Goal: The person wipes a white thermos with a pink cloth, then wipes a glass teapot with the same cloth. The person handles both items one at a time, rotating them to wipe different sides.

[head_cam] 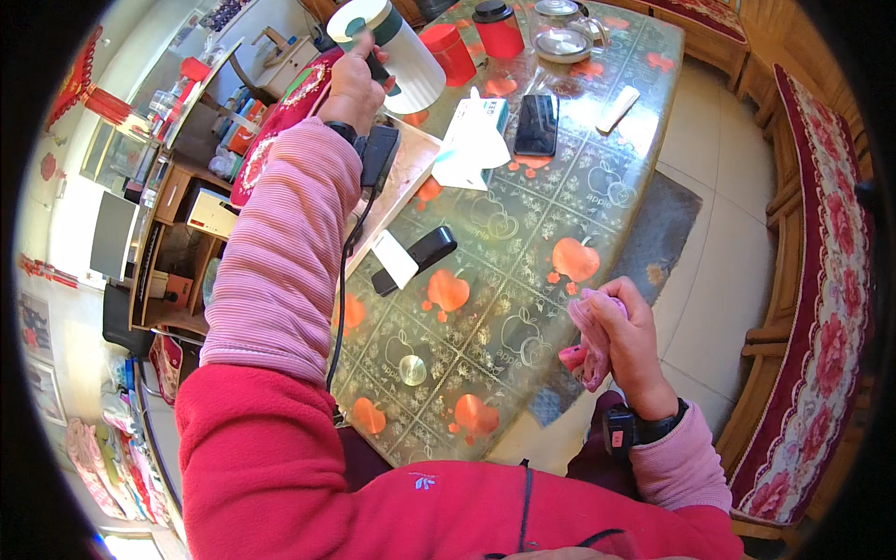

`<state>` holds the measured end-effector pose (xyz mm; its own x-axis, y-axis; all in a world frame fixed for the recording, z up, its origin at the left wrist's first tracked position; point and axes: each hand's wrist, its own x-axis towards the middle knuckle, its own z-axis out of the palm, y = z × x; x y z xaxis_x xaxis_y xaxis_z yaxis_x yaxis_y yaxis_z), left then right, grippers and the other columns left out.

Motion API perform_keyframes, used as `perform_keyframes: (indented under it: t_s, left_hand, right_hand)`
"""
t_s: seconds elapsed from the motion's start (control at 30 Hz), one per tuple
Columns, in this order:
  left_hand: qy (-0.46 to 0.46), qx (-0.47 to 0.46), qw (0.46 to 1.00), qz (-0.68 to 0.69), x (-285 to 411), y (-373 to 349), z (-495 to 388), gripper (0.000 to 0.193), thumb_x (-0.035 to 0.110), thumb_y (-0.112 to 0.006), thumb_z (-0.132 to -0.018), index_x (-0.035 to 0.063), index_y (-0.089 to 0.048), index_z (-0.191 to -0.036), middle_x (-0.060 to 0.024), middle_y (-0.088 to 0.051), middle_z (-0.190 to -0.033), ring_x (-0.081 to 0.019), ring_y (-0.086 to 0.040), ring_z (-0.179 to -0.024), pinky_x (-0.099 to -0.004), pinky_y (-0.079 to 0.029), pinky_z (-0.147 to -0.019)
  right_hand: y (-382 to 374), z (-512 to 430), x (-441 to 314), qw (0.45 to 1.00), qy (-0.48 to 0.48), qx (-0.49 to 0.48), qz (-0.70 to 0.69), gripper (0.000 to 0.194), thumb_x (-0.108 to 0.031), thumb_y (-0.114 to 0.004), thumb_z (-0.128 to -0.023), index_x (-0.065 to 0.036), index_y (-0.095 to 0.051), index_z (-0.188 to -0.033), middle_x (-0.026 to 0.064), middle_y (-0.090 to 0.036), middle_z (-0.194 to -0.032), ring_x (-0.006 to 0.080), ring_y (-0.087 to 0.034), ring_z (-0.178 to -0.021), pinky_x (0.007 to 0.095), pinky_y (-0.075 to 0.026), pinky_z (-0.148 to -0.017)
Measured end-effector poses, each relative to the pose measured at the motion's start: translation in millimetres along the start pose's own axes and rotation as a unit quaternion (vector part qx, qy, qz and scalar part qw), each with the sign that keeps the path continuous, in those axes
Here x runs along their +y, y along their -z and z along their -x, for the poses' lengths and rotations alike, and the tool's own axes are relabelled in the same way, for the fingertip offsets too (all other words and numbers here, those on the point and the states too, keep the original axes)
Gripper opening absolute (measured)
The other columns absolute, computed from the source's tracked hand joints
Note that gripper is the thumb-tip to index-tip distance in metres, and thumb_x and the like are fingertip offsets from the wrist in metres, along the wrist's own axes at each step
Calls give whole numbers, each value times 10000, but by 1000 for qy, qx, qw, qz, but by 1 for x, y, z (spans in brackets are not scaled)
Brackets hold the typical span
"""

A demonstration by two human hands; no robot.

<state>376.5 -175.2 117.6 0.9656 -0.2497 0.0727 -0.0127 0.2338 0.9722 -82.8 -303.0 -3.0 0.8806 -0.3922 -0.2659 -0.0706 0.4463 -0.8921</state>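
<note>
My left hand [353, 87] grips the dark green handle of a white ribbed jug [418, 70] at the far left of the table. Whether its base rests on the tabletop I cannot tell. Low on the right, just off the table's edge, my right hand [630, 336] clasps a crumpled pink cloth [593, 343]. Behind the jug stand a red canister [450, 54] and a red jar with a black lid [498, 31]. Farther right is a glass teapot [560, 35].
The patterned table [483, 294] bears a tissue pack [476, 133], a smartphone [537, 126], a folded white tissue [618, 110], a black case [434, 250] and a white card-like piece [395, 259]. A black cable [343, 301] hangs from my left wrist. A wooden bench [812, 315] lines the right side.
</note>
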Motion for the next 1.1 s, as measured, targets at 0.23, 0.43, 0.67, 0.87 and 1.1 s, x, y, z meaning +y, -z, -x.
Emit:
perform_keyframes:
  t_s: [0.23,0.43,0.67,0.87,1.1]
  left_hand:
    - [31,26,999,-5,-43,-15,-2,228,384,-669,-963,160,-630,-946,-5,-608,-839,-198,-569,-897,-520,-395,-805]
    - [71,8,997,-4,-39,-16,0,230,335,-586,-1028,110,-628,-1005,-49,-635,-889,-215,-591,-943,-540,-420,-886]
    - [63,-24,993,-97,-23,-3,-2,313,310,-577,-1036,48,-597,-1206,-124,-648,-1109,-269,-603,-1019,-536,-447,-950]
    - [-17,-99,968,-232,-1,16,69,484,334,-690,-958,40,-537,-1311,-107,-609,-1254,-237,-554,-1157,-426,-480,-926]
    - [137,-429,889,-84,1,21,302,970,413,-714,-927,152,-86,-1619,-154,-416,-1515,-279,-540,-1312,-415,-490,-1038]
  right_hand:
    - [2,4,5,997,-68,-4,-28,200,-244,-608,-995,-58,-538,-977,36,-587,-755,109,-576,-565,291,-533,-489]
    - [8,5,9,999,-45,-4,-3,216,-256,-589,-1006,-57,-507,-995,62,-580,-734,143,-565,-467,354,-575,-443]
    - [9,1,13,998,-64,-12,-10,258,-308,-655,-973,-79,-537,-987,39,-600,-855,119,-609,-652,315,-571,-461]
    - [8,4,-5,998,-23,44,-43,278,-329,-606,-1001,-72,-526,-1071,49,-594,-881,150,-610,-584,334,-579,-452]
    - [-51,24,-40,988,125,-57,-76,522,-247,-545,-1033,-45,-409,-1496,92,-561,-1319,180,-565,-1179,315,-441,-1031]
